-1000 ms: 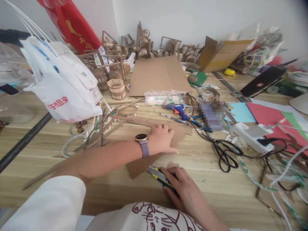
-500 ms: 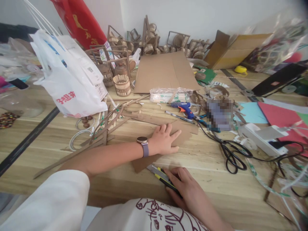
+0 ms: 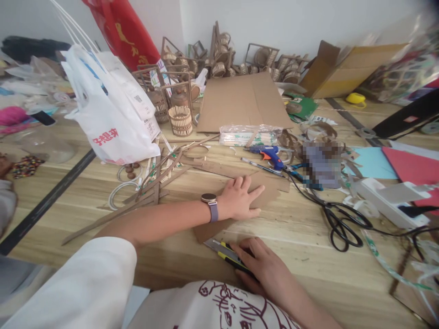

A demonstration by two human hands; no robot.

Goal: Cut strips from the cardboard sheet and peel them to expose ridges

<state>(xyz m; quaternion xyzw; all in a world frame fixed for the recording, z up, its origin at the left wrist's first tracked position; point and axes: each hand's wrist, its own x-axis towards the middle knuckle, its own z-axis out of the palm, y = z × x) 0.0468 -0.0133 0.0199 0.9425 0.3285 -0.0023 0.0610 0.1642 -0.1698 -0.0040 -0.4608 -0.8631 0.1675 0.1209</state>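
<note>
On the pale wooden table (image 3: pixel 302 256), a flat brown cardboard piece (image 3: pixel 267 194) is pinned under the left hand (image 3: pixel 240 201), which is laid flat upon it. Just before it, nearer the body, a yellow-and-black utility knife (image 3: pixel 224 251) is gripped by the right hand (image 3: pixel 264 267), with its tip at the cardboard's near edge. Behind the cardboard piece a blue glue gun (image 3: pixel 269 153) is placed, behind that a clear packet of thin sticks (image 3: pixel 248 135), then a large flat cardboard sheet (image 3: pixel 243 100). To the left a white plastic carrier bag (image 3: pixel 109 119) is stood, with a small slatted wooden basket (image 3: pixel 180 121) between it and the sheet. Black-handled scissors (image 3: pixel 338 224) are found to the right, with a white power strip (image 3: pixel 387 203) just beyond them.
</note>
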